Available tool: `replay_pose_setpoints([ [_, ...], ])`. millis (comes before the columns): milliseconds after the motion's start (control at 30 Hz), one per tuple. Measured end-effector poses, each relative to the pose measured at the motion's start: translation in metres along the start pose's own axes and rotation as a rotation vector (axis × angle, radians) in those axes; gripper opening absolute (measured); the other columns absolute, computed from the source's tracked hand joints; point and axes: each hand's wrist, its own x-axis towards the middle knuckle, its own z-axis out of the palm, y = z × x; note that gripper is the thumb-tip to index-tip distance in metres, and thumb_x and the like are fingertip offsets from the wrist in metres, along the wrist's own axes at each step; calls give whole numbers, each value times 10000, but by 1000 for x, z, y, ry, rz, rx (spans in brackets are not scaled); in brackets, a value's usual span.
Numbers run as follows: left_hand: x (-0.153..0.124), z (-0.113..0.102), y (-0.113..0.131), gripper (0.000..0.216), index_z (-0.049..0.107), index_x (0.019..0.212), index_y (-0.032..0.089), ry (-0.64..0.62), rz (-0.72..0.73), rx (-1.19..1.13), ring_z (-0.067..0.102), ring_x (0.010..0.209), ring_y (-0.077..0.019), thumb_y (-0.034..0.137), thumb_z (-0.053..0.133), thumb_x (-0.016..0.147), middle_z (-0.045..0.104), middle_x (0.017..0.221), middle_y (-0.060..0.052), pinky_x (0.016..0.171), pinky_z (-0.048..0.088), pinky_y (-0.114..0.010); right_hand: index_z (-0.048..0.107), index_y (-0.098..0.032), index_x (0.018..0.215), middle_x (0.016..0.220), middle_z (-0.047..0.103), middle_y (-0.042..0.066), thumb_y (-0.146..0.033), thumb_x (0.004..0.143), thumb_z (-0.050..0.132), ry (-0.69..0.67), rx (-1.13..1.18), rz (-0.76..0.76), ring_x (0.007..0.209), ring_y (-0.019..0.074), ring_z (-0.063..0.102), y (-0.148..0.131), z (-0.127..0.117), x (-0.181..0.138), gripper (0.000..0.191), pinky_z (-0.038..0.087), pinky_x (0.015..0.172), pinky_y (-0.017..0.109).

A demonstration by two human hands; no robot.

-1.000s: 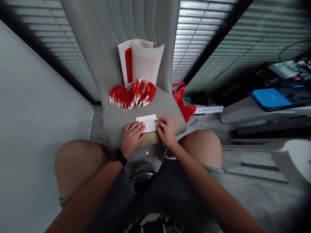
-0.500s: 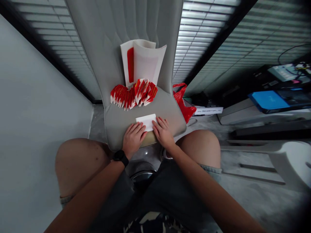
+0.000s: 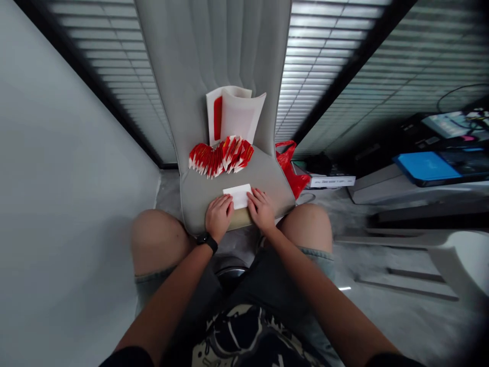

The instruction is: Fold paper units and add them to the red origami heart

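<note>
On the front of the grey chair seat lies a flat white rectangle of paper (image 3: 240, 197), its long side across the seat. My left hand (image 3: 219, 214) rests with extended fingers over its lower left corner. Along the right edge, the fingers of my right hand (image 3: 262, 208) lie flat on the paper. Behind it a fanned row of red and white folded papers (image 3: 208, 159) spreads across the seat. Large curled white sheets (image 3: 240, 114) with a red panel lean on the backrest. What lies under my fingertips is hidden.
The padded grey chair (image 3: 198, 199) faces me between my knees. A red plastic bag (image 3: 291, 171) sits on the floor to its right, near a white box (image 3: 332, 181). Farther right are a blue-topped item (image 3: 428, 165) and a white plastic seat (image 3: 468, 255).
The whole view has shifted, so the chair and knees appear farther right and slightly smaller. Both hands stay on the white paper, with only slight finger movement.
</note>
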Motion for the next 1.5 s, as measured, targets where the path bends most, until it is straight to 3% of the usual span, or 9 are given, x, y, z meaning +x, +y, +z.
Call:
replay_pose_setpoints([
  [433,-5,2,-5,428,612,1360,184,35,38,119,507,1399,-251,160,436,971,606,1429,-130,1175,399,-526,649,-227,1349,1474,571,108,-275,1013,452,-9,-57,-31,1399,267,493,-5,-3,1,393,358,1180,542],
  [1067,-6,3,-4,400,630,1349,183,43,12,150,514,1387,-223,199,430,1003,606,1438,-82,1198,378,-456,642,-200,1361,1482,565,98,-294,1035,435,37,-86,-50,1394,265,485,2,5,-3,397,341,1191,506],
  [1500,-9,-7,1,461,520,1461,198,-11,-45,242,389,1475,-265,233,396,1018,453,1576,-89,1214,328,-485,650,-191,1348,1478,565,117,-338,1043,418,-3,-84,-40,1400,273,466,3,4,-2,411,344,1176,531],
])
